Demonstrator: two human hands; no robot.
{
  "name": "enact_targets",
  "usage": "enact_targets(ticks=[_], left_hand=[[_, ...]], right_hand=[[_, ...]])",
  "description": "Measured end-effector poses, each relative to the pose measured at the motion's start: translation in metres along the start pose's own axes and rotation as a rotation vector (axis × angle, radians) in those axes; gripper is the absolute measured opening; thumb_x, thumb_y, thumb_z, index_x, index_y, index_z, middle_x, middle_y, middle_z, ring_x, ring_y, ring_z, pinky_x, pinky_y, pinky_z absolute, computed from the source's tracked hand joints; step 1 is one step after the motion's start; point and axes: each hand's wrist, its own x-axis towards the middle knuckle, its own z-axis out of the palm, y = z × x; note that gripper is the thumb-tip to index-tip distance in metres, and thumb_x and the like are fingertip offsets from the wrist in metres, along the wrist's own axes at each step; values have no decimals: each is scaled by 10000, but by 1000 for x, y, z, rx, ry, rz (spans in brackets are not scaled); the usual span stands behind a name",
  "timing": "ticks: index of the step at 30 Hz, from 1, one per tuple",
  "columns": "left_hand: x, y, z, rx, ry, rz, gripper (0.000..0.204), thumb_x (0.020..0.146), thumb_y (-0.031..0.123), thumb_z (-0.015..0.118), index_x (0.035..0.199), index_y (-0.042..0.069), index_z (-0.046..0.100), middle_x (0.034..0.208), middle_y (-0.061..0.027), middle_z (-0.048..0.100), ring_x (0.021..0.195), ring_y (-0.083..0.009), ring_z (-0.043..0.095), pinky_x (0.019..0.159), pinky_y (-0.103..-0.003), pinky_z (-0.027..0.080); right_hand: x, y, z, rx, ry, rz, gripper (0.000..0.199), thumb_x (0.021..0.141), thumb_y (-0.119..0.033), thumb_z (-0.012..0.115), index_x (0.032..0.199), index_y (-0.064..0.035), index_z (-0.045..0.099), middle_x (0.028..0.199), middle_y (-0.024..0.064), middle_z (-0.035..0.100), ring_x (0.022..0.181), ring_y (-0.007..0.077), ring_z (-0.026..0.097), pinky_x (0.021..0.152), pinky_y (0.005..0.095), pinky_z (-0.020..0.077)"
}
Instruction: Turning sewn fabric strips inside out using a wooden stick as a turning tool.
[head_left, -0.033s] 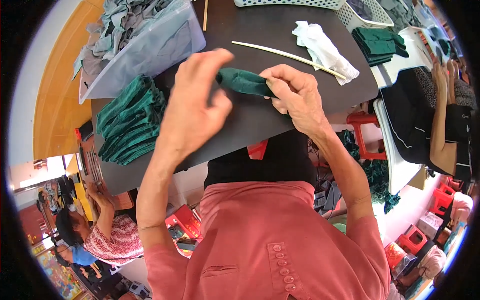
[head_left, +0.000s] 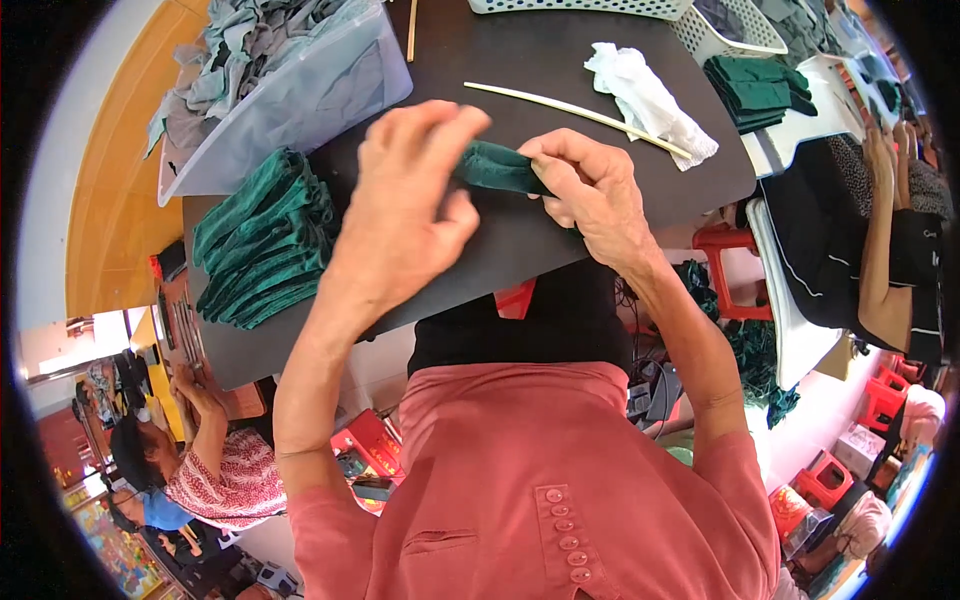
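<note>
A narrow dark green velvet piece of cloth (head_left: 497,167) stretches between my hands above the dark table. My right hand (head_left: 592,190) pinches its right end between thumb and fingers. Around the other end, my left hand (head_left: 408,195) is slightly blurred, with thumb and fingers apart; its fingers hide that end of the cloth. To the left of my left hand lies a stack of similar green velvet pieces (head_left: 265,245). Beyond the cloth, a pale thin stick (head_left: 560,110) rests with one end over a crumpled white cloth or wrapper (head_left: 650,100).
A clear plastic bin (head_left: 300,120) heaped with grey-green fabric stands at the far left. White perforated baskets (head_left: 730,35) are at the back. Folded green cloth (head_left: 755,90) lies at the right. A red stool (head_left: 730,265) stands beside the table; other people sit on both sides.
My left hand has shifted a little to the right, over the left end of the green cloth. My right hand keeps its pinch in the same place.
</note>
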Motion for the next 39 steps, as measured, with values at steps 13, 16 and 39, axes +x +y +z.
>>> enact_targets(ticks=[13, 16, 39], left_hand=[[-41, -14, 3, -362, 107, -252, 119, 755, -48, 473, 853, -11, 530, 765, -119, 536, 628, -278, 512, 619, -338, 436], [-12, 13, 10, -202, 243, 39, 248, 794, 46, 506, 1036, 22, 556, 873, -96, 565, 799, -162, 541, 731, -291, 453], [-78, 24, 5, 70, -78, -109, 528, 618, 155, 775, 1082, 54, 545, 1131, -132, 459, 1091, -357, 419, 895, -462, 373]], right_hand=[[-16, -44, -56, -98, 4, 205, 180, 928, -185, 533, 965, -47, 642, 698, -17, 544, 507, 19, 406, 391, 139, 259], [-14, -37, -26, -291, -119, 108, 164, 926, -192, 526, 951, -69, 632, 664, -68, 474, 478, 1, 334, 447, 158, 300], [21, -24, -13, -759, -212, -438, 165, 738, -59, 621, 901, -37, 614, 832, 60, 600, 700, 174, 562, 625, 284, 453]])
